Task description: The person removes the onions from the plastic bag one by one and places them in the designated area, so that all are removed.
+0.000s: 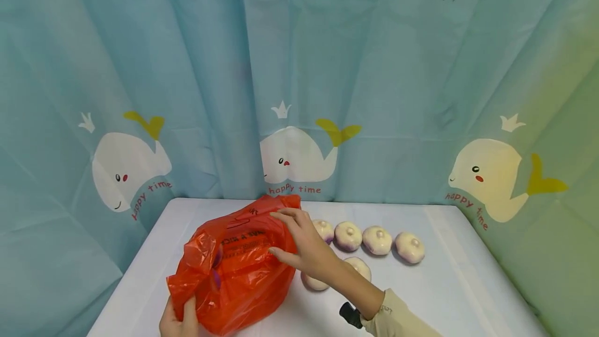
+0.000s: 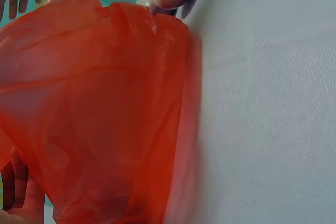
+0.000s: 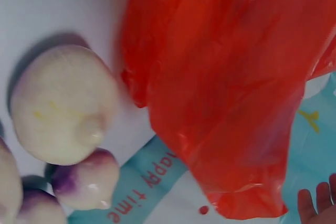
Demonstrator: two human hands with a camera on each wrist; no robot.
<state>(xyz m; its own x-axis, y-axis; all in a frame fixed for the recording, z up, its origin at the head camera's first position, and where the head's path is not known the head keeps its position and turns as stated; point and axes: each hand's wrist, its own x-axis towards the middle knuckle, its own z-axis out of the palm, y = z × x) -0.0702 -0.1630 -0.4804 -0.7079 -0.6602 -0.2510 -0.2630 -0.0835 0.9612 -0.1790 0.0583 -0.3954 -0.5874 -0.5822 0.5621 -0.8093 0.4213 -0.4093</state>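
A red plastic bag (image 1: 248, 274) with dark print stands on the left half of the table, its mouth partly open. Purple objects (image 1: 217, 278) show inside it, too covered to identify. My left hand (image 1: 180, 319) pinches the bag's near-left rim between thumb and fingers. At the bag's right side is my right hand (image 1: 304, 241), fingers spread and nothing in its grasp; whether its fingertips touch the plastic I cannot tell. Just right of the bag and partly behind my right forearm lie several white-and-purple turnips (image 1: 377, 240). One turnip (image 3: 65, 106) appears large beside the bag in the right wrist view.
The white table (image 1: 449, 285) extends to the right of the turnips. Behind it hangs a blue curtain (image 1: 398, 92) with whale prints, which also closes in both sides. A black object (image 1: 351, 315) is by my right wrist.
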